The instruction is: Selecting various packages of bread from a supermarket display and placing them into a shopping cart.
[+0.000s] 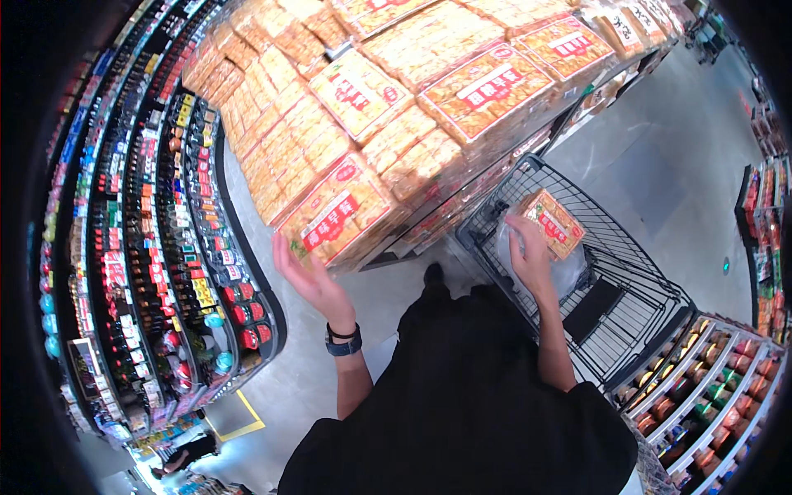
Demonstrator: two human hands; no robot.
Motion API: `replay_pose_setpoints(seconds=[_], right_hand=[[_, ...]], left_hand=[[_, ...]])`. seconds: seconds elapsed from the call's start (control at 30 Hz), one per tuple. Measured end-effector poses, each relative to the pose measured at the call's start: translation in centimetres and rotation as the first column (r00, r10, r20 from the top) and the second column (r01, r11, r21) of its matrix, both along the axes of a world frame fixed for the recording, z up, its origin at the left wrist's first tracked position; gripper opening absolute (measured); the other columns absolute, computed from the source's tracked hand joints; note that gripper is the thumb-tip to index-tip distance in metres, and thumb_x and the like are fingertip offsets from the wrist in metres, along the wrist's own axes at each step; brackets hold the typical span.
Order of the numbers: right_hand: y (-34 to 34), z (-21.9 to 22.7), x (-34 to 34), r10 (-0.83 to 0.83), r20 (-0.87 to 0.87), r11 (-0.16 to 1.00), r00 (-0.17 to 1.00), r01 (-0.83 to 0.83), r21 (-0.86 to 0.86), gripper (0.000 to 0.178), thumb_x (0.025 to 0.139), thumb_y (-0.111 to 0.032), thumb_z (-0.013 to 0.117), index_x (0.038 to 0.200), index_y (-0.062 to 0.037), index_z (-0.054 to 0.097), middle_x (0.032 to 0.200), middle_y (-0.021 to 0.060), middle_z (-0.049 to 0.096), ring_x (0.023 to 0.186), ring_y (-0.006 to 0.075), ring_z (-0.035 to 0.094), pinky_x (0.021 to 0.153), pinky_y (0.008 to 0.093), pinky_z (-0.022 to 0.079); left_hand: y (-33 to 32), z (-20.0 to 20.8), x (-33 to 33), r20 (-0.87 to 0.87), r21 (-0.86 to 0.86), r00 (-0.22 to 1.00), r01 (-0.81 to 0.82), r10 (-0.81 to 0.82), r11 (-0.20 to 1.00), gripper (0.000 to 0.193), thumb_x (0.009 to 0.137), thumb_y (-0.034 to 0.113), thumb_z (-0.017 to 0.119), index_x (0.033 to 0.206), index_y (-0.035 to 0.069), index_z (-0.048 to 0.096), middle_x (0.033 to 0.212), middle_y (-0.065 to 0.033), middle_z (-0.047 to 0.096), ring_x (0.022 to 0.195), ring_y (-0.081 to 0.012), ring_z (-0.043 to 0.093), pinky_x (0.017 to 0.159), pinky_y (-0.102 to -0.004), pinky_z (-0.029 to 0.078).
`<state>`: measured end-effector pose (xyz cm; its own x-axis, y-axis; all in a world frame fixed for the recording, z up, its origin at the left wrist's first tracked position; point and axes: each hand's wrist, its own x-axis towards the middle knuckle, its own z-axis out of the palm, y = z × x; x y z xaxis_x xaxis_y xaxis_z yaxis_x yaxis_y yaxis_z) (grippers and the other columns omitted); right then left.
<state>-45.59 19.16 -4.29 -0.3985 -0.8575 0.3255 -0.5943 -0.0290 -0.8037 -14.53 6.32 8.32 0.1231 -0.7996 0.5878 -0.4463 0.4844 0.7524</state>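
Note:
My left hand (308, 282) is at the near left corner of a big display of packaged golden snack blocks. Its fingers are apart beside a pack with a red-and-white label (332, 213); whether they touch it I cannot tell. My right hand (530, 254) reaches over the black wire shopping cart (631, 257), thumb and fingers apart, and appears to grip nothing. Just beyond it is another snack pack (554, 224) with a red label, inside the cart. A clear plastic bag (568, 272) lies under that pack, partly hidden by my right hand and wrist.
Tall shelves of bottles and jars (198, 280) curve along the left. A rack of jars (709, 396) stands behind the cart at the lower right. Grey floor (685, 165) runs beyond the cart, with more shelving (767, 214) at the far right. Another person (188, 454) appears at lower left.

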Motion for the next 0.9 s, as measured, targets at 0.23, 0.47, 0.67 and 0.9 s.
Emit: replay_pose_setpoints(seconds=[0.23,0.47,0.67,0.9], right_hand=[[8.0,-6.5,-5.7,0.149,-0.019,0.862,0.989,-0.121,0.492,0.030,0.095,-0.013,0.064,0.122,-0.0033,0.066,0.116,0.0219,0.068,0.109,0.0418,0.065,0.096,0.0469,0.051],[15.7,-13.4,-10.0,0.050,0.049,0.652,0.998,-0.070,0.755,0.036,0.095,-0.021,0.063,0.125,-0.0013,0.066,0.118,0.0251,0.068,0.108,0.0440,0.065,0.095,0.0503,0.052],[18.2,-17.8,-12.1,-0.020,-0.032,0.544,0.999,0.038,0.838,0.041,0.095,-0.029,0.063,0.125,-0.0027,0.066,0.118,0.0246,0.068,0.107,0.0420,0.067,0.093,0.0501,0.054],[15.1,-21.0,-8.6,-0.278,0.177,0.702,0.944,0.074,0.708,0.039,0.099,-0.025,0.059,0.130,-0.0022,0.061,0.122,0.0254,0.066,0.116,0.0443,0.062,0.100,0.0502,0.050]], left_hand=[[2.8,1.0,-8.2,0.303,-0.190,0.941,0.216,-0.152,0.958,0.041,0.094,0.001,0.054,0.135,-0.002,0.053,0.149,-0.0210,0.044,0.147,-0.0410,0.035,0.123,-0.0545,0.024],[6.6,0.1,-15.0,0.442,-0.105,0.809,0.476,-0.388,0.873,0.024,0.088,-0.005,0.056,0.109,0.001,0.069,0.120,-0.0179,0.064,0.121,-0.0380,0.062,0.103,-0.0483,0.048],[7.5,-2.7,-19.3,0.391,0.300,0.395,0.800,-0.832,0.520,0.027,0.075,-0.010,0.061,0.097,0.002,0.071,0.098,-0.0123,0.070,0.098,-0.0326,0.070,0.085,-0.0413,0.054],[5.8,-12.7,-22.6,0.266,0.658,0.032,0.724,-0.963,0.206,0.020,0.093,0.003,0.062,0.112,0.002,0.068,0.109,-0.0162,0.069,0.101,-0.0364,0.067,0.088,-0.0411,0.053]])
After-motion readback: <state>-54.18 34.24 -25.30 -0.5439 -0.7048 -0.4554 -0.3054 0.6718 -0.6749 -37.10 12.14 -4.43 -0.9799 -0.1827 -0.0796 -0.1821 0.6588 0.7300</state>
